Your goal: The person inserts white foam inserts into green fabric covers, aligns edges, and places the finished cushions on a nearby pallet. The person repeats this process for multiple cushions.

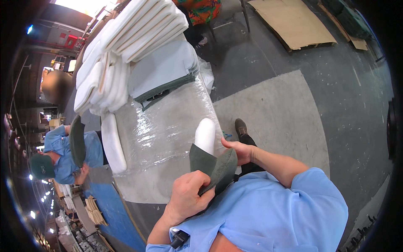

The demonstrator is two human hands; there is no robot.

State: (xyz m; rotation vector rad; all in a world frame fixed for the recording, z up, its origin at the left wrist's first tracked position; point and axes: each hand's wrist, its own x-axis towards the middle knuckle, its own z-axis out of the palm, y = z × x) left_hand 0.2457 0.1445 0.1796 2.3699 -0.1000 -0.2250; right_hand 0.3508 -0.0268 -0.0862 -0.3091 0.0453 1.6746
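Note:
Close to my body is a dark green fabric cushion cover (222, 168), its mouth spread and one flap folded back. A white padded insert (205, 134) sticks out of that mouth with its rounded end over the table. My left hand (189, 195) is closed around the near left edge of the cover, fingers curled into the cloth. On the other side, my right hand (240, 151) grips the cover's right edge with the thumb showing; its other fingers are partly hidden. Another white insert (112, 143) lies along the table's left edge.
The table (155, 143) is wrapped in clear plastic. Toward its far end rest stacked white pads (142, 29) and a pile of grey and dark green covers (159, 71). At left a co-worker (71, 147) holds a dark green piece. Flat cardboard (294, 23) lies on the floor.

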